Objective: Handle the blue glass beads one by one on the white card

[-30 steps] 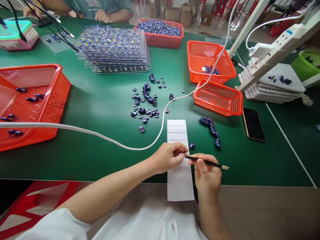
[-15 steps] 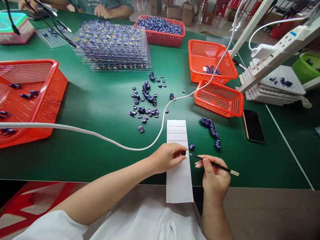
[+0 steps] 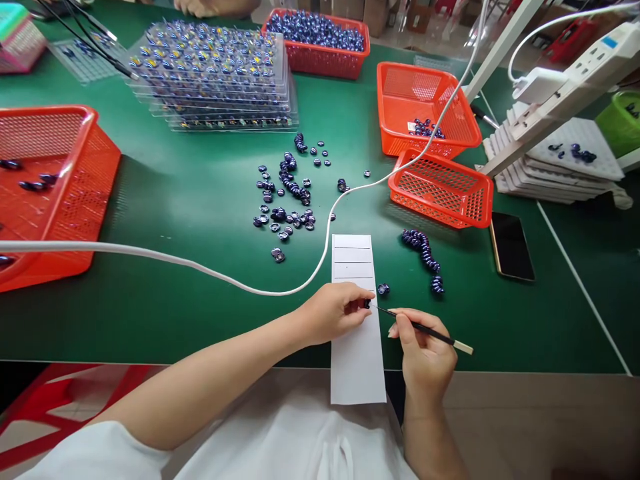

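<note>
Between the fingertips of my left hand [image 3: 334, 311] is a small dark shiny piece [image 3: 367, 303], mostly hidden by the fingers. My left hand is closed on it over a white paper strip [image 3: 357, 373] with ruled lines. My right hand [image 3: 427, 347] grips a thin black brush [image 3: 425, 329] with a pale end, its fine tip pointing left at the dark piece. Whether the tip touches it I cannot tell. A similar dark piece [image 3: 383, 289] lies beside the strip. Farther right, a curved row of dark shiny pieces [image 3: 425, 253] rests on the green table.
Loose dark pieces [image 3: 285, 217] are scattered mid-table. A white cable [image 3: 225, 283] runs across in front of them. Orange baskets [image 3: 440, 193] and a phone [image 3: 513, 247] are at right. Stacked clear trays [image 3: 215, 80] stand behind; a large orange basket [image 3: 95, 193] is at left.
The brush tip has moved slightly left, closer to the dark piece in my left hand. The whole view has shifted a little; both grips look the same.
</note>
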The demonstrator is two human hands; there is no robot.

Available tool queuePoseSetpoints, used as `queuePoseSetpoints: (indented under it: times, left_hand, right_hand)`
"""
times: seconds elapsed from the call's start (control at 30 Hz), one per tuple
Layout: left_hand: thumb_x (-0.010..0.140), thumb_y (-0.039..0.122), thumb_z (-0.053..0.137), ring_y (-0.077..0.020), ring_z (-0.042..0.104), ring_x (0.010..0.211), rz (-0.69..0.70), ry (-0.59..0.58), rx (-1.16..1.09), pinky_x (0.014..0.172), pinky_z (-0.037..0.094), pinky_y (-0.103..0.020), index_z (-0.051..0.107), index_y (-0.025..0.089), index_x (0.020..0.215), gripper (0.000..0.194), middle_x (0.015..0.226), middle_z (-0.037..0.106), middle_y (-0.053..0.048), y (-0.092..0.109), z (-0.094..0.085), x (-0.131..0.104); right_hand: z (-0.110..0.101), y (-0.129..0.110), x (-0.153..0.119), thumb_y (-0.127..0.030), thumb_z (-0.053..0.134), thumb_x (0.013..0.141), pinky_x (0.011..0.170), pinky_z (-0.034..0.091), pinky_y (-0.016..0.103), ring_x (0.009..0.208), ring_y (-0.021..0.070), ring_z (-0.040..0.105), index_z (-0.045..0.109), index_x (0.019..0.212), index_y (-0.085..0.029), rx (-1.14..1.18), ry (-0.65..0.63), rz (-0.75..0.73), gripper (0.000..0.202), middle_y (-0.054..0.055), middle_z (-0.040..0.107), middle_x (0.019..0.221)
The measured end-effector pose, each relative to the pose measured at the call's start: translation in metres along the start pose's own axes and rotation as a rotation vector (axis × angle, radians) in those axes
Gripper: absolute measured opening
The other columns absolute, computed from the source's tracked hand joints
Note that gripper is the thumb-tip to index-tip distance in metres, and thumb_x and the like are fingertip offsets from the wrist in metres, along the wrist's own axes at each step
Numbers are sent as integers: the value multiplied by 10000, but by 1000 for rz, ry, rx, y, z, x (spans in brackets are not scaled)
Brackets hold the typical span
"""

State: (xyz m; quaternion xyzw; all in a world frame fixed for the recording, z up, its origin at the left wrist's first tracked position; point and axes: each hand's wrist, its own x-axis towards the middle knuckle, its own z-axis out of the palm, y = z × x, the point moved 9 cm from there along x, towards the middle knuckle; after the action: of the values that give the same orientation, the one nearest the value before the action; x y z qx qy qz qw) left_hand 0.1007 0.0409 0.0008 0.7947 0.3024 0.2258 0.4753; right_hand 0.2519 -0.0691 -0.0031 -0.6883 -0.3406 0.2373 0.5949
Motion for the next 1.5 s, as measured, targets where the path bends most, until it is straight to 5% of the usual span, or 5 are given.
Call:
queuePoseSetpoints:
  times: [1.5]
  left_hand:
    - [854,162,591,-124,619,653,100,24,130,640,510,-224,707,150,1098,270,778,682,-27,7,3,-2]
  right_hand:
    - [0,-2,0,-313,733,834,548,554,254,557,114,653,721,882,-187,-14,22,13,136,34,720,824]
